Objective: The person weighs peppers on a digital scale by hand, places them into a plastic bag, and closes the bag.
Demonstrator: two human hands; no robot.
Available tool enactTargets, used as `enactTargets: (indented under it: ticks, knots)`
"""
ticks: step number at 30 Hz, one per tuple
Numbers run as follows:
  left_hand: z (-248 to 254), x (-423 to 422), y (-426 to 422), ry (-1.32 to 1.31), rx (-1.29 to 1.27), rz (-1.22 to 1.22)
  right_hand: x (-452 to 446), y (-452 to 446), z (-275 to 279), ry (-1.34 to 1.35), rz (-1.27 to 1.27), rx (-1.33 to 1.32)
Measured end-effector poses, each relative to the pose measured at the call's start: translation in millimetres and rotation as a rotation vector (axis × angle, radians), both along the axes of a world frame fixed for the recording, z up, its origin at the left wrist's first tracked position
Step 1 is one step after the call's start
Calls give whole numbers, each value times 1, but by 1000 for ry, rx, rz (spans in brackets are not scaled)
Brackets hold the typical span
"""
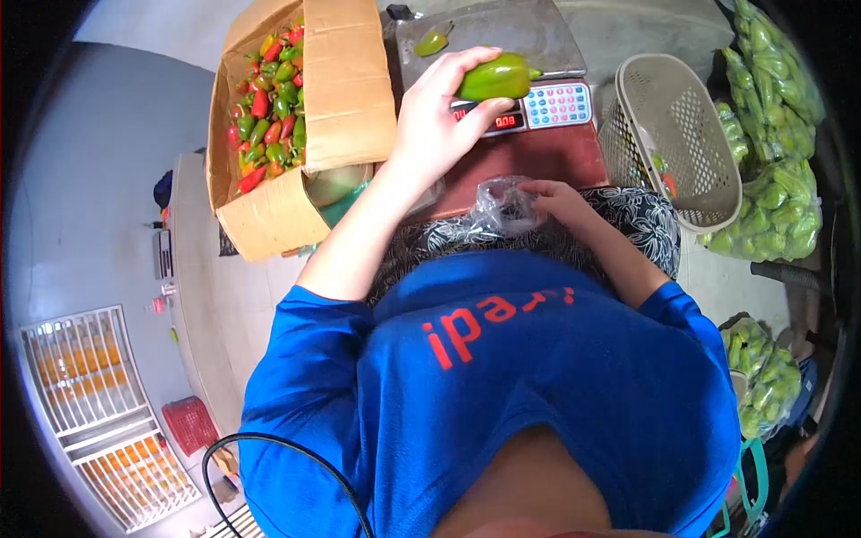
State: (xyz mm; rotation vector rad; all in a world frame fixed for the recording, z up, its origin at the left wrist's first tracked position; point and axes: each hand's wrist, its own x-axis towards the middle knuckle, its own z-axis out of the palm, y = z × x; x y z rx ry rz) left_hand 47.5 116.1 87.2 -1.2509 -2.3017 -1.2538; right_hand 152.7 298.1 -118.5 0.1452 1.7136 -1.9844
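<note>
My left hand (429,121) is closed around a large green bell pepper (499,77), its stem pointing right. The hand hovers over the front of a digital scale (558,105), partly covering its lit red display. On the scale's grey metal platform (529,40) lies a smaller green pepper (433,40). In my lap, at the front edge of the scale's red base (556,161), a crumpled clear plastic bag (504,204) is gripped by my right hand (563,201).
At the left stands an open cardboard box (345,90) full of red and green peppers (269,117). A beige perforated basket (682,99) with a few peppers inside is at the right. Beyond it lie bags of green vegetables (771,81). A black cable (269,438) loops at lower left.
</note>
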Motion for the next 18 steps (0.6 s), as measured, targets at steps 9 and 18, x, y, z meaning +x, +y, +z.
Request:
enactTargets:
  ticks: [9,18]
  knots:
    - [-180,43,-113,-806,-120,275,3,-5,3,81,55,-19]
    - [-224,-52,-153,-658,124,686,2,-7,1,31,86,13]
